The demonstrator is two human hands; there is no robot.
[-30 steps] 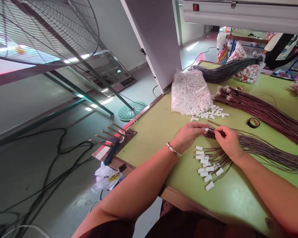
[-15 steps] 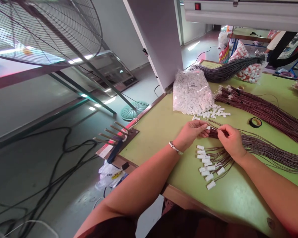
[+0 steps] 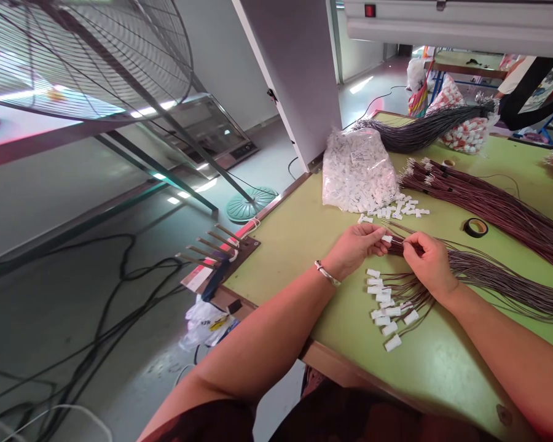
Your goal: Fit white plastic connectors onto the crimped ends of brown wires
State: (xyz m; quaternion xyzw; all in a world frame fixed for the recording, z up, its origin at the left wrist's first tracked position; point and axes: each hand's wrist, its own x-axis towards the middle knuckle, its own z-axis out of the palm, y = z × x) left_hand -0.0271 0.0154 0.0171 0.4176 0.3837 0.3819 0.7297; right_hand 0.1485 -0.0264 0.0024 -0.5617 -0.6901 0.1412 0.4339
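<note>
Between its thumb and fingers my left hand (image 3: 357,247) pinches a small white connector housing (image 3: 387,239). Just to its right, my right hand (image 3: 427,261) is closed on a thin brown wire (image 3: 400,242), whose end points at the housing. Whether the wire tip sits inside the housing is too small to tell. Under and behind my right hand runs a bundle of dark brown wires (image 3: 498,276) across the green table. Below my hands lie several wires ending in white housings (image 3: 382,312). Loose white housings (image 3: 396,209) are scattered beyond my left hand.
A clear bag of white housings (image 3: 359,172) stands behind my hands. Black tape (image 3: 475,228) and another brown wire bundle (image 3: 488,199) lie to the right. A pegged block (image 3: 230,245) sits on the table's left edge (image 3: 281,205). A fan (image 3: 120,55) stands left; a person's arm shows far right.
The whole view has shifted slightly. Both hands keep nearly the same pose, with the housing and the wire still held close together.
</note>
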